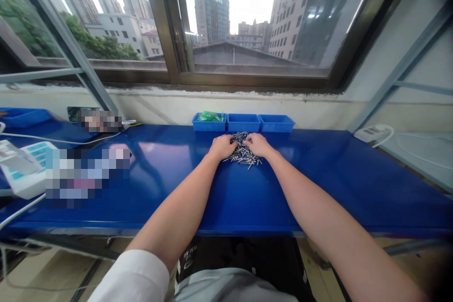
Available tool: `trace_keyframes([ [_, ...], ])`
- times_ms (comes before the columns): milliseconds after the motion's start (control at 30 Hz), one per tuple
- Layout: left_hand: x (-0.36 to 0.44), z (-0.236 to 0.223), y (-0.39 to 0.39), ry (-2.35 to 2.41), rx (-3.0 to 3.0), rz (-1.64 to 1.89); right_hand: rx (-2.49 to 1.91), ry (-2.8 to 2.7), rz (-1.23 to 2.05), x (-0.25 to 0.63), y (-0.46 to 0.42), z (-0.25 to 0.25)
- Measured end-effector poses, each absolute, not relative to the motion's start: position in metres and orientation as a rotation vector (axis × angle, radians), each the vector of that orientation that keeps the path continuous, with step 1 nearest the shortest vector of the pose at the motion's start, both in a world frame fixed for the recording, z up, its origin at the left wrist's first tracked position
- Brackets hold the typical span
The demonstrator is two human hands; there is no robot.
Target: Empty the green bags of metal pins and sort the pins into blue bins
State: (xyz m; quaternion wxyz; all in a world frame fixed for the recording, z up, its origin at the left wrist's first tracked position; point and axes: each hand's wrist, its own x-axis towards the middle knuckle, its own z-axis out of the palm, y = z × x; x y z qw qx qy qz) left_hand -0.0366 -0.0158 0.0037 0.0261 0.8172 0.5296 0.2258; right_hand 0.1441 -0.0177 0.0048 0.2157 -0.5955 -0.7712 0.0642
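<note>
A loose pile of small metal pins (244, 155), rivet-like in shape, lies on the blue tabletop in front of me. My left hand (222, 146) is at the pile's left side, fingers curled in against the pins. From the right, my right hand (257, 145) reaches in with thumb and fingers bent together at the upper part of the pile. Both hands look closed on some pins, though the fingertips are partly hidden. Just behind the pile stand three blue bins; the left bin (208, 126) contains green plastic-looking material.
The middle bin (243, 125) and right bin (276, 125) stand along the wall. A white tray with light-blue slots (26, 170) sits at the left beside pixelated patches. White cables cross the left side. A white power strip (373, 132) lies at the far right, near a grey metal frame.
</note>
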Motion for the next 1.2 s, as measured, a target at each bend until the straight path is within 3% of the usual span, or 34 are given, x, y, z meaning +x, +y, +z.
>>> trace_keyframes([
  [400,-0.031,0.012,-0.025,1.432,2.518,1.045,-1.522,-2.056,0.036,0.142,-0.017,0.003],
  [900,-0.03,0.018,-0.028,1.314,2.511,1.016,-1.245,-1.982,0.394,0.137,-0.024,0.014],
  [1200,-0.032,0.02,-0.028,1.49,2.414,1.121,-1.07,-1.597,0.74,0.142,-0.02,0.013],
])
